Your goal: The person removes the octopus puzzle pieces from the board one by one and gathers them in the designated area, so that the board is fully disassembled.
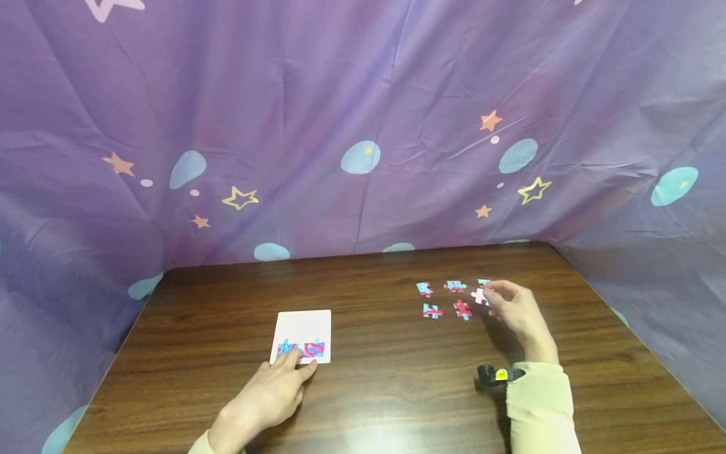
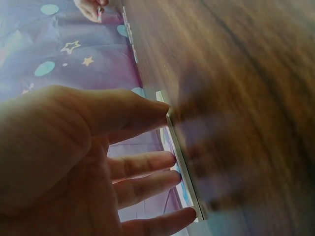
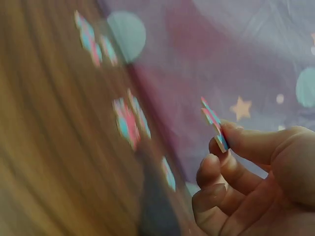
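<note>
On the left of the table lies a white puzzle board (image 1: 303,325), with joined pink-and-blue jigsaw pieces (image 1: 315,349) along its near side. The extended fingers of my left hand (image 1: 269,392) rest on that near side; in the left wrist view they touch the edge of the board (image 2: 183,169). Over on the right, my right hand (image 1: 520,315) pinches a jigsaw piece (image 3: 214,122) between thumb and fingers, lifted off the table. The held piece's white back (image 1: 480,296) faces the head camera.
Several loose jigsaw pieces (image 1: 462,309) lie around and left of the right hand, spaced apart on the brown wooden table (image 1: 374,366). A purple patterned curtain (image 1: 317,126) hangs behind and beside the table. A black wrist camera (image 1: 499,374) sticks out from the right sleeve.
</note>
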Tool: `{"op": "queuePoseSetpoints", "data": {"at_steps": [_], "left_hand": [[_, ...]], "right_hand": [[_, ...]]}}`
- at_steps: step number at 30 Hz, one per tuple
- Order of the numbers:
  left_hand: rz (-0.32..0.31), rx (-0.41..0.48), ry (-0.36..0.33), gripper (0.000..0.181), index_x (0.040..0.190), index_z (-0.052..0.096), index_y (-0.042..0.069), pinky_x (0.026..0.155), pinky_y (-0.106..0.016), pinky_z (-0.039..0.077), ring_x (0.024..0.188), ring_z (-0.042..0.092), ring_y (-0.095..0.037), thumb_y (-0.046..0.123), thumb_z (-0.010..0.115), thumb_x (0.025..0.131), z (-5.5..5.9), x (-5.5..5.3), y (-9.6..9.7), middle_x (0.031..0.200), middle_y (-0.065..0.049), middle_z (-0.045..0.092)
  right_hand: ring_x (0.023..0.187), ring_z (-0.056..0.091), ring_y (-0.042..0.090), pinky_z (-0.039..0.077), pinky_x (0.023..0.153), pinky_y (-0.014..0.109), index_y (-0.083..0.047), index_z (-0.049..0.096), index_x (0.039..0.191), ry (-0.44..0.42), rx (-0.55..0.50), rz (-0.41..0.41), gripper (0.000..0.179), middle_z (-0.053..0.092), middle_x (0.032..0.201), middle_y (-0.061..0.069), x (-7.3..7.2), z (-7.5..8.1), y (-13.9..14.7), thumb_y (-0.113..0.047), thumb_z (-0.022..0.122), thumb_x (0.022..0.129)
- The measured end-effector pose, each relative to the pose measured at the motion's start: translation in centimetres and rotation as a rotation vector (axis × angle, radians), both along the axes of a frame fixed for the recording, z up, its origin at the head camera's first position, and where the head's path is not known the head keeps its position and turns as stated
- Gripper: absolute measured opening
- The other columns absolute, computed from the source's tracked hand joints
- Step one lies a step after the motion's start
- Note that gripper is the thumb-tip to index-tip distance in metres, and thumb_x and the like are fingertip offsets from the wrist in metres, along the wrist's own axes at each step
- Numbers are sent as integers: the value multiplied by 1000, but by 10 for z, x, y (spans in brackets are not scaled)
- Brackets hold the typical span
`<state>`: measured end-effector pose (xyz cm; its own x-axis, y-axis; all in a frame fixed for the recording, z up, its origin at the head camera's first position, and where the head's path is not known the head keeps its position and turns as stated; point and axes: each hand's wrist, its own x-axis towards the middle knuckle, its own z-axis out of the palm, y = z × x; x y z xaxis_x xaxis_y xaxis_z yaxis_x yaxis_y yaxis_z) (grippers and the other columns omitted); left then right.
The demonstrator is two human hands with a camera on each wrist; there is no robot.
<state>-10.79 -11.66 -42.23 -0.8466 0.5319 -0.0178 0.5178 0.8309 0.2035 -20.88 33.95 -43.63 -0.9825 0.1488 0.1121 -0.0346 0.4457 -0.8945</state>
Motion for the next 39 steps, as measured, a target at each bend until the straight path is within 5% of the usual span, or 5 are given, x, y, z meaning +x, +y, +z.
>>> {"op": "queuePoseSetpoints", "data": {"at_steps": [5,11,20,33,39], "left_hand": [[0,-8,14,45,131,63,5,84,-52,50,112,53,-30,8,65,86,-1,0,1,113,-12,52],[-15,0,19,44,130,61,2,91,-58,46,125,48,-34,7,65,87,-2,1,2,132,-16,52],[-31,27,2,47,130,58,-5,96,-59,43,126,49,-36,10,67,87,-3,4,5,137,-18,51],[-41,10,-26,51,135,56,-1,103,-65,34,130,44,-38,12,67,87,-1,7,9,138,-20,48],[-52,19,-39,51,137,55,3,104,-64,33,133,40,-42,11,66,88,-4,8,9,143,-26,43]], "right_hand": [[65,59,16,50,55,28,11,59,116,-58,97,25,31,64,86,13,2,-4,27,-15,59,99],[73,59,18,48,59,30,9,61,114,-149,156,71,31,65,91,11,-1,-10,44,-17,59,99],[65,57,13,50,56,27,14,61,105,-129,155,76,23,66,83,7,-11,-18,45,-5,64,92],[62,56,15,47,52,29,11,58,112,-178,191,13,32,63,79,8,-9,-8,37,-19,59,99],[65,59,18,48,57,31,9,59,112,-102,280,36,33,66,90,18,-10,3,22,-21,57,99]]}}
